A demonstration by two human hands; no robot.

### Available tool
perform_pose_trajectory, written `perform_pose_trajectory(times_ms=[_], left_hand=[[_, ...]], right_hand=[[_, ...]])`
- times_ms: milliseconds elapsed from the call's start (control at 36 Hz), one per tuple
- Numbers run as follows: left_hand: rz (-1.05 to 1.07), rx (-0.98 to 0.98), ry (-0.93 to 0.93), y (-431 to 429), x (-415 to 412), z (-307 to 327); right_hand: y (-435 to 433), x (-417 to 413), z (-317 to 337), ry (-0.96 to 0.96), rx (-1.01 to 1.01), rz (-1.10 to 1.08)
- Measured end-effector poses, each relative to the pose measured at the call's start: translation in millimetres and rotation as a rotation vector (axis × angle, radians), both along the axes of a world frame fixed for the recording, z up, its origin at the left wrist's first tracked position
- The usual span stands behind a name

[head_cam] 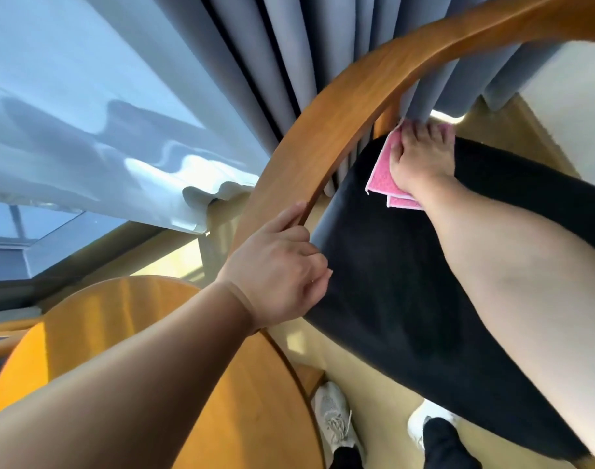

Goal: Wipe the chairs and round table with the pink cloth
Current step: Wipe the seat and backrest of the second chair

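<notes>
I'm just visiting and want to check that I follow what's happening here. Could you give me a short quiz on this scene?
1. Pick one: which hand presses the pink cloth flat? A) the left hand B) the right hand
2. True or false: the left hand holds the chair's curved wooden rail.
3. Fill in: the cloth lies on the chair's ____ seat (give the colour).

Key: 1 B. 2 true. 3 black.
</notes>
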State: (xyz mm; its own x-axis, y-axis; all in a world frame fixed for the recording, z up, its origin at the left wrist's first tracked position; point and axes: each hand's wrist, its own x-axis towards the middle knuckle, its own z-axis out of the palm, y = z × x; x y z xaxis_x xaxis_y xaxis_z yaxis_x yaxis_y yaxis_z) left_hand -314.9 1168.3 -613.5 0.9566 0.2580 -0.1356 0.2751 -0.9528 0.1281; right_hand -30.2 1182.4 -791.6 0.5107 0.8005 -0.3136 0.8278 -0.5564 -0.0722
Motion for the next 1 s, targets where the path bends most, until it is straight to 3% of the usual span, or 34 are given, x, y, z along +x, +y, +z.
perform_pose_trajectory(times_ms=[306,556,639,750,889,1000], left_hand=[[-0.006,0.017,-0.027,0,2,0],[-0.019,0.061,0.01,-1,2,-1],[-0.001,0.101,0.062,-4,6,1],[-0.04,0.156,0.265,-17,16,3],[-0.133,0.142,0.209,-47,22,-8],[-0.073,0.082,0.303,-74,28,-45]], right_hand=[[-50,-6,-9,-0.01,0.03,-0.035],[-177,-102,-5,0.042,-0.022,-0.029],[-225,-135,-7,0.049,-0.042,0.012],[-245,-146,-7,0.042,-0.031,0.012],[-243,-144,-9,0.021,0.002,0.02],[-245,-145,-12,0.02,0.03,0.026]])
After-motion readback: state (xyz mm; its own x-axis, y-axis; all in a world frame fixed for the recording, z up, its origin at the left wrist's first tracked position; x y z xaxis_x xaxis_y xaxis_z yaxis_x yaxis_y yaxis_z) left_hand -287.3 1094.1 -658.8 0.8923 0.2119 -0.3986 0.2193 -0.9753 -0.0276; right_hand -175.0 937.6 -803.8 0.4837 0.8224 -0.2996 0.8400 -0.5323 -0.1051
